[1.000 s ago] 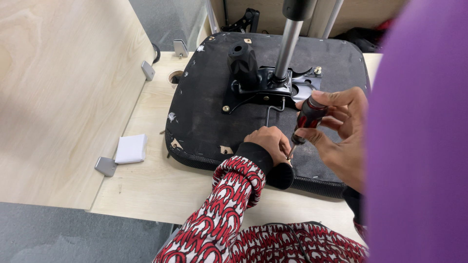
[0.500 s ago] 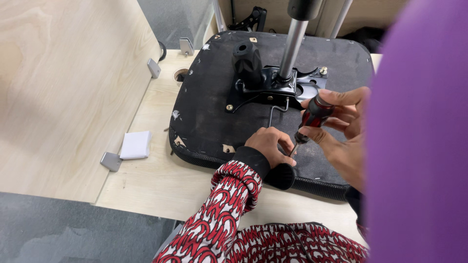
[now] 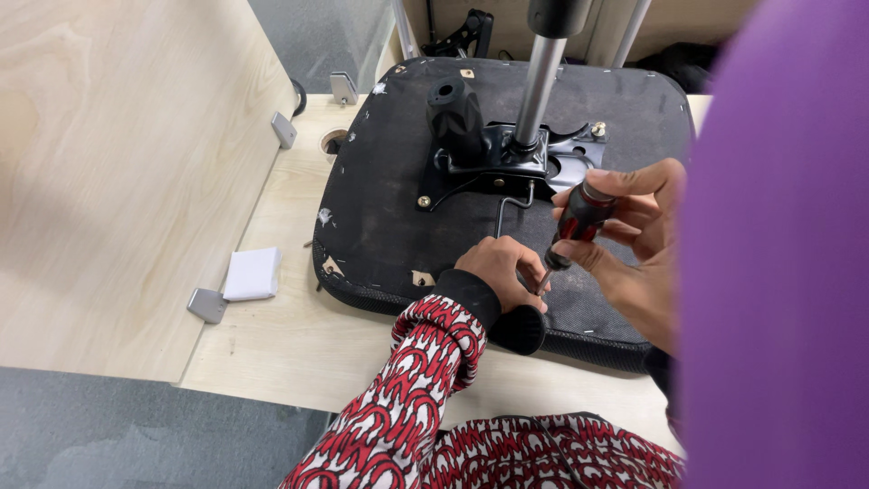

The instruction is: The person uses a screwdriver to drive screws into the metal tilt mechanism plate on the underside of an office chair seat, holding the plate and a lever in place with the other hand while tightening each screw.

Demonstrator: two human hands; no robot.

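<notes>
A: Biggest first?
B: Upturned black chair seat (image 3: 389, 208) flat on pale desk (image 3: 272, 353), metal post up.
A: Hands?
B: Right hand (image 3: 634, 235) wrapped round red-black screwdriver (image 3: 575, 226), tip down on seat. Left hand (image 3: 502, 272) curled narrow at the tip.

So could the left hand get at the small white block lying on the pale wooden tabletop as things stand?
Probably yes. The left hand rests on the upturned black chair seat, and the small white block lies to its left on the pale wooden tabletop, with only bare table between them.
</notes>
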